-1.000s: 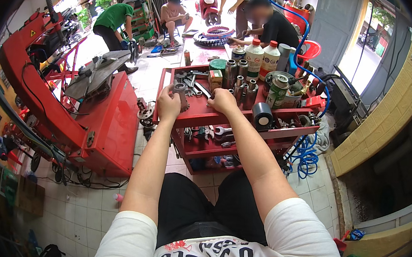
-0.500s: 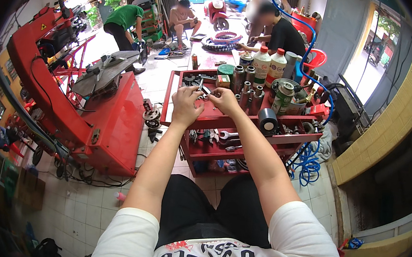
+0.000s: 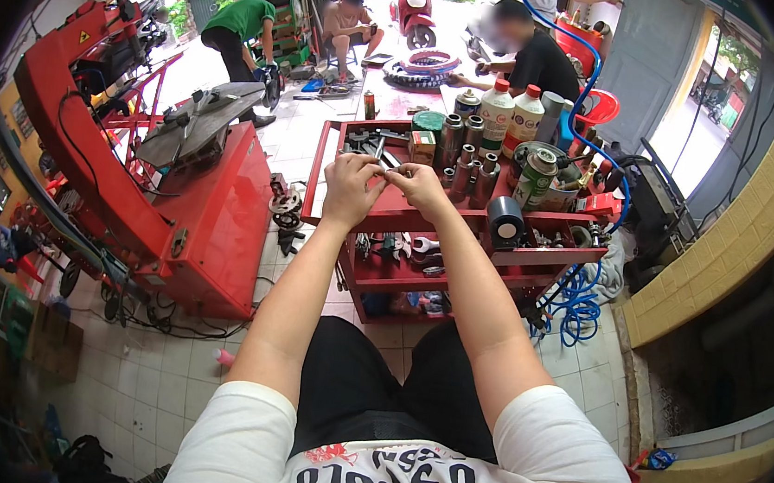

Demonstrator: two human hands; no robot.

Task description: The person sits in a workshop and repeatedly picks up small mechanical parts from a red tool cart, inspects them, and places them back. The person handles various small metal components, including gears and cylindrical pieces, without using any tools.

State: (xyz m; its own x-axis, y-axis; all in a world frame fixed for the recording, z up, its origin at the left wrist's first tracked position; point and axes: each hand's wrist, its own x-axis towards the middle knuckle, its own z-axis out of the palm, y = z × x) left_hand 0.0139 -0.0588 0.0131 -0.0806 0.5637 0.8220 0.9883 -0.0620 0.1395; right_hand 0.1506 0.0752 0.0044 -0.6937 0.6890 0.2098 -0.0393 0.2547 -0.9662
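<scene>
Both my hands meet above the top tray of a red tool cart (image 3: 381,211). My left hand (image 3: 351,188) is closed, its fingertips bent toward the right hand around something small. My right hand (image 3: 418,190) pinches at the same spot, thumb and forefinger pressed together. What lies between the fingertips is too small to make out. Just beyond my hands, metal tools (image 3: 376,142) lie in the tray. Several upright metal sockets (image 3: 469,170) stand to the right of my right hand, with a small box (image 3: 422,146) behind it.
White bottles with red caps (image 3: 498,117), a green-and-white can (image 3: 535,178) and a black cylinder (image 3: 504,223) crowd the cart's right side. A blue air hose (image 3: 597,71) hangs there. At left stands a red tyre machine (image 3: 212,225). Several people work beyond, near tyres (image 3: 422,70).
My hands have come closer together, and their fingertips now meet. The view has shifted slightly. Beyond the cart, the person in green has moved a little.
</scene>
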